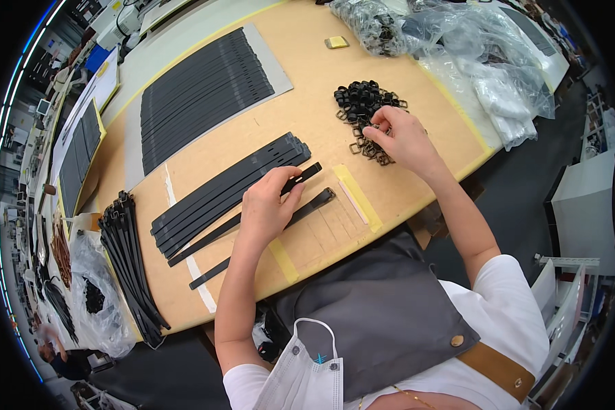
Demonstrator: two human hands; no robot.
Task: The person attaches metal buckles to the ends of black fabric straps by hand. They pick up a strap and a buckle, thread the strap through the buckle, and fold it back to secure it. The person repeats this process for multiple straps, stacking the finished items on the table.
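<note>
My left hand is closed on a black strap, pinching it near its slotted end; the strap's other end lies on the board to the left. Just in front rests another black strap with a fitting at its right end, partly under my left wrist. Behind my left hand a row of flat black straps lies side by side. My right hand reaches into a pile of bronze-coloured metal buckles, thumb and forefinger pinched on what looks like one buckle. Small black loops sit at the pile's far side.
A grey sheet with many black straps lies farther back. Straps with buckles are bundled at the left edge, beside a plastic bag. Clear plastic bags crowd the back right. Yellow tape marks the board near its front edge.
</note>
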